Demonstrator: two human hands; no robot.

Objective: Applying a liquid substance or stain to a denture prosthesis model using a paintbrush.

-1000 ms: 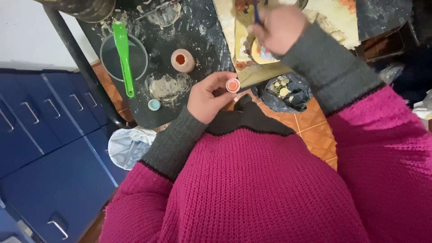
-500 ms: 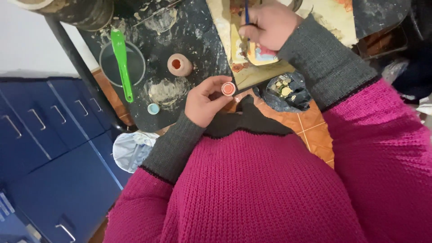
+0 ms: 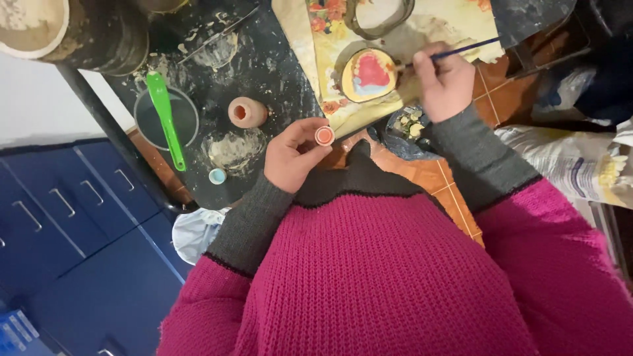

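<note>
Orange paint pot (image 3: 324, 136) near table edge (image 3: 198, 198)

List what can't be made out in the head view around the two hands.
- Thin blue-handled brush in the right hand: its tip is too small to see against the round disc painted with a red heart.
- Small round orange paint pot in the left hand: its body is hidden by fingers.
- Grey round container: cut off by the top edge.
</note>
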